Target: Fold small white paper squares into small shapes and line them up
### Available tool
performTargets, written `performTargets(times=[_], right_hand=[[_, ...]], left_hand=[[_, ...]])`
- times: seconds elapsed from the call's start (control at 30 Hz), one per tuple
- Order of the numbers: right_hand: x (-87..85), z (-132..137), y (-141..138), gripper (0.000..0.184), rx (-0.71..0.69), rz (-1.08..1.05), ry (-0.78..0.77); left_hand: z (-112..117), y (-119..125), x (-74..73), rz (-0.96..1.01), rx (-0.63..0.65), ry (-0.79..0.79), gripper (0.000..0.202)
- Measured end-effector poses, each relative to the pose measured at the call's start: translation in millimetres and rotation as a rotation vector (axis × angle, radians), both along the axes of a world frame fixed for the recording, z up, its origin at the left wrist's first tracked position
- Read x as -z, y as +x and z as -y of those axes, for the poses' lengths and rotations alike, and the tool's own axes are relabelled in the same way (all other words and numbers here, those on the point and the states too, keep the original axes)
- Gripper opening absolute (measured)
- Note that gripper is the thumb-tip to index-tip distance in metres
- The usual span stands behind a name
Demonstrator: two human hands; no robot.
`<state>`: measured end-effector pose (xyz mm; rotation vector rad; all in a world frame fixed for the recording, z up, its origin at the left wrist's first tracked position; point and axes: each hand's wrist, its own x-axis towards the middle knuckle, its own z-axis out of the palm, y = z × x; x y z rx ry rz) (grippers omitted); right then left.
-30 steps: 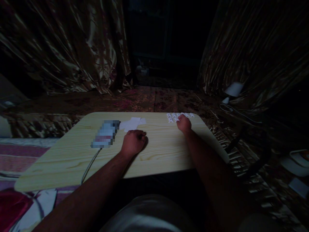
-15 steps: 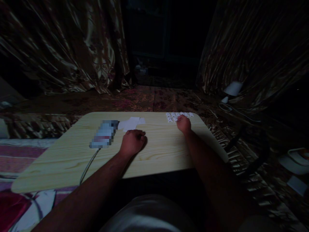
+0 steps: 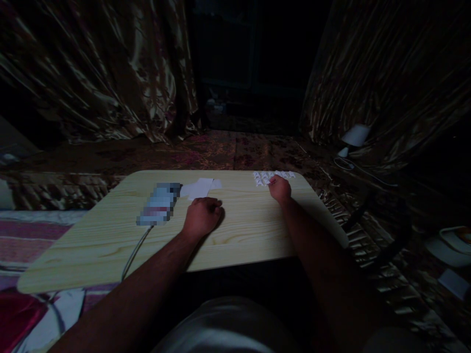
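the head view has shifted slightly; the table [image 3: 243, 230] sits a little further left.

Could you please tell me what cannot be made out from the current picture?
All in the head view:
Right hand: whether its fingertips grip any of the small white pieces; the hand hides them.
Exact count of pieces: the hand covers some, and they are tiny.
Left hand: what, if anything, lies under its palm; its back hides that.
Phone-like device: its display, blurred by pixel blocks.
Cable: its far end, lost beyond the table edge.

The right grip [image 3: 280, 189] is at small white pieces [image 3: 265, 176] on the table [image 3: 250, 225], the left grip [image 3: 201, 216] near white sheets [image 3: 202, 187].
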<state>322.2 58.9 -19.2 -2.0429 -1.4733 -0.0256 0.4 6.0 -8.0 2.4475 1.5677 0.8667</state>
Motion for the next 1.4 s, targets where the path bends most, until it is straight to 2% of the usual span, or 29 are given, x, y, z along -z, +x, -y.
performTargets(times=[0.3, 0.67, 1.17, 1.3, 1.4], right_hand=[[-0.2, 0.9, -2.2, 0.014, 0.029, 0.032, 0.024], [-2.2, 3.7, -4.6, 0.014, 0.037, 0.069, -0.001], [-11.1, 11.2, -10.8, 0.016, 0.053, 0.056, -0.018], [-12.5, 15.1, -15.5, 0.016, 0.080, 0.050, 0.033], [-13.8, 18.6, -29.9, 0.015, 0.091, 0.034, 0.112]], left_hand=[[3.2, 2.5, -6.9, 0.010, -0.032, -0.079, 0.031], [1.7, 0.8, -3.1, -0.001, 0.001, -0.018, 0.031], [1.9, 1.0, -4.4, -0.011, -0.015, -0.044, 0.031], [1.7, -0.2, -4.8, -0.005, -0.001, -0.052, 0.031], [3.0, -0.3, -5.7, 0.003, 0.003, -0.044, 0.029]])
